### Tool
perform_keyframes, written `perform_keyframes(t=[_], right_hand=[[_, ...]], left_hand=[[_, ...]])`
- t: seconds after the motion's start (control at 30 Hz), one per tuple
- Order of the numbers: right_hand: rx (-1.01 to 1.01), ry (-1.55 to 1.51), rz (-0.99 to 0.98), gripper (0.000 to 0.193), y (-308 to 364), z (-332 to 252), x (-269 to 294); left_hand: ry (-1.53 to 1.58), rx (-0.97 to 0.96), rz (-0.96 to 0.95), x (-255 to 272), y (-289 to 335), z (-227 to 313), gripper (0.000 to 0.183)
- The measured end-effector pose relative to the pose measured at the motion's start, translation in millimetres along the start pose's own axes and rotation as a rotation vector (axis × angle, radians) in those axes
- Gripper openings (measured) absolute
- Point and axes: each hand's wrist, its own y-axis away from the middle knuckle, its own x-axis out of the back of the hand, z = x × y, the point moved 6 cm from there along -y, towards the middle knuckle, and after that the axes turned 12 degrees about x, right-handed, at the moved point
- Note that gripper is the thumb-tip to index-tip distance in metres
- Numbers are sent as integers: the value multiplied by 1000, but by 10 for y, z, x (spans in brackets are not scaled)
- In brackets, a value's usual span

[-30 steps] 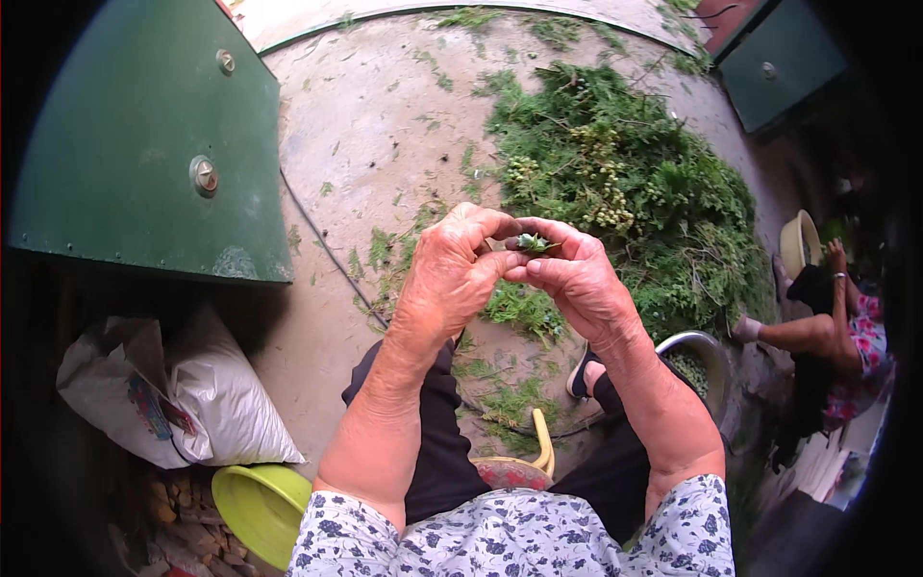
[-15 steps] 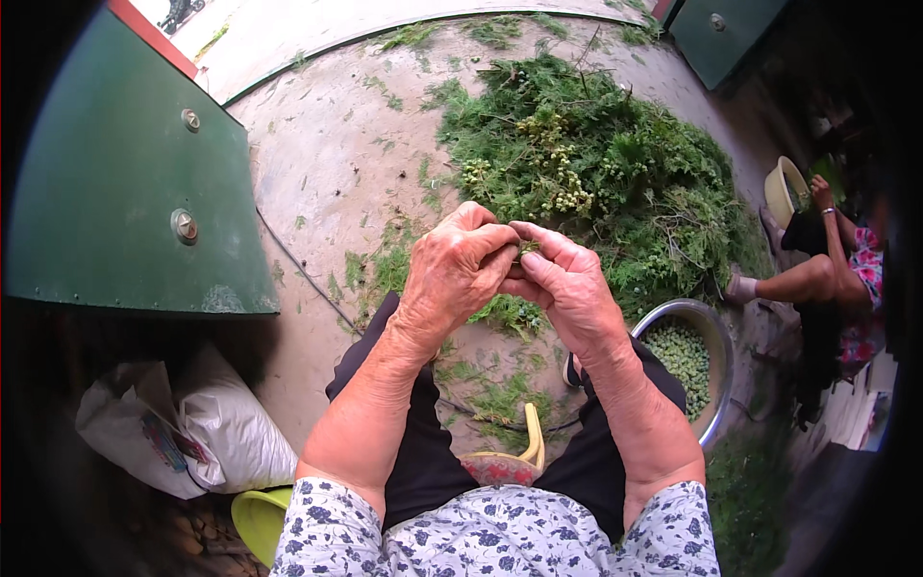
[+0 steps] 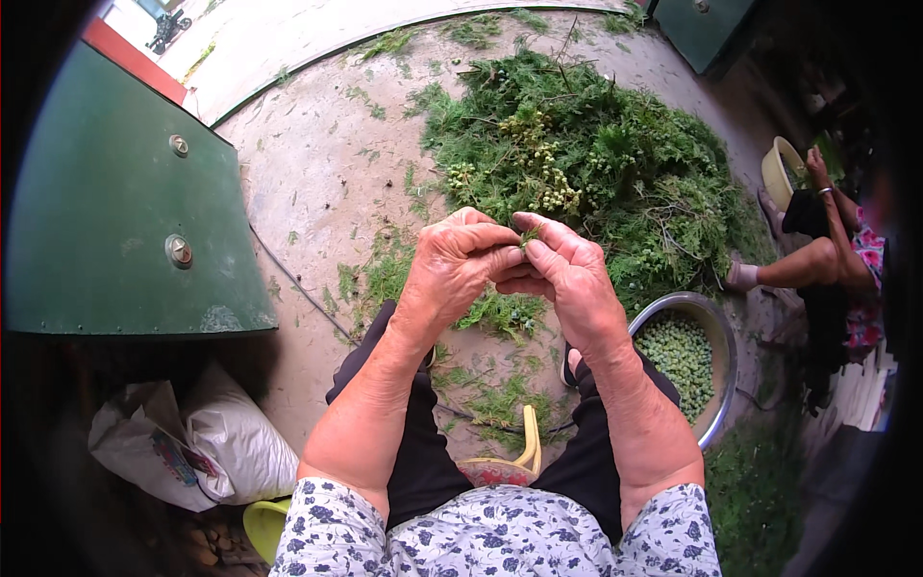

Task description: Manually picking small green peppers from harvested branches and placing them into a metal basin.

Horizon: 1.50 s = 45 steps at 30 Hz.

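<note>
My left hand (image 3: 456, 262) and my right hand (image 3: 567, 274) meet at the middle of the view, above my knees. A small green sprig (image 3: 528, 237) is pinched between the right thumb and fingers, and the left fingertips press against it too. Most of the sprig is hidden by the fingers. Just beyond my hands spreads a large heap of cut evergreen branches (image 3: 615, 163), with clusters of pale green cones (image 3: 550, 173) on it. Beside my right knee stands a metal basin (image 3: 729, 356) holding many small pale green cones (image 3: 673, 361).
Green metal doors (image 3: 125, 221) stand at the left, above white sacks (image 3: 240, 442) and a yellow-green tub (image 3: 264, 527). A cable (image 3: 298, 284) crosses the floor. Between my legs is a yellow handle (image 3: 530, 438). At the right sits another person (image 3: 841, 255) near a cream basin (image 3: 777, 178).
My hands stay together with the sprig, its tip now showing more above the fingers. The whole view has shifted slightly. The other person's hand has risen a little.
</note>
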Motion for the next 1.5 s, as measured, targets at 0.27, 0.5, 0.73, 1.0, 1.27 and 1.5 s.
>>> perform_keyframes(t=[0.27, 0.5, 0.73, 1.0, 1.27, 1.5], right_hand=[[44, 160, -133, 39, -15, -63, -46], [47, 33, -98, 39, -25, -87, -30], [-1, -165, 34, 29, -63, 52, 29], [40, 222, 10, 13, -38, -19, 119], [233, 665, 249, 21, 224, -740, 1217], [-61, 1537, 146, 30, 1101, -803, 2550]], left_hand=[[348, 271, -69, -20, -5, -105, 11], [654, 515, -225, -79, -10, -280, 5], [947, 469, -86, -180, -24, -319, 8], [833, 358, 22, -164, -63, -367, 11], [80, 304, -453, -303, 160, -146, 12], [-453, -134, -650, -539, 528, -136, 26]])
